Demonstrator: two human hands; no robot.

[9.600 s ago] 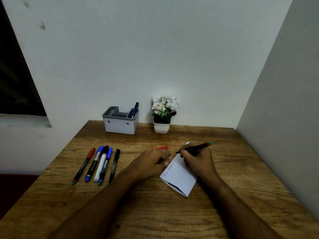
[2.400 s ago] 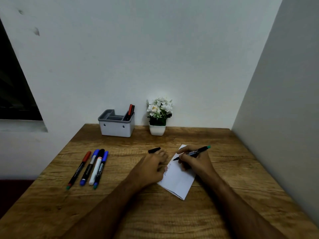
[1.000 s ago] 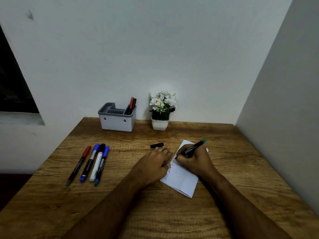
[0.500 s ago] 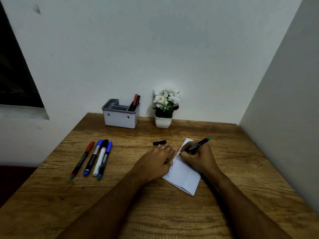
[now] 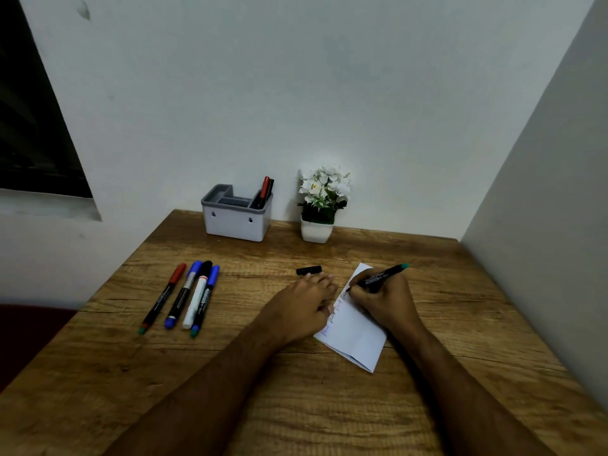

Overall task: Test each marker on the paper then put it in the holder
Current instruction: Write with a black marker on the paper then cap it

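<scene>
My right hand [image 5: 383,299] grips a black marker [image 5: 378,277] with a green end, its tip on the folded white paper [image 5: 357,337], which bears several short scribbles along its left edge. My left hand [image 5: 304,302] lies flat with straight fingers on the paper's left edge. The marker's black cap [image 5: 308,270] lies on the table just beyond my left fingertips. A grey holder [image 5: 236,222] stands at the back with a red-capped marker [image 5: 264,189] and a dark one in its right compartment. Several capped markers [image 5: 187,296] lie in a row at the left.
A small white pot of white flowers [image 5: 320,205] stands right of the holder against the back wall. A wall runs along the wooden table's [image 5: 296,406] right side. A dark window sits at the far left.
Since half a second ago my right hand has kept the marker tip on the paper and moved a little along the line of scribbles. My left hand and the cap stay put.
</scene>
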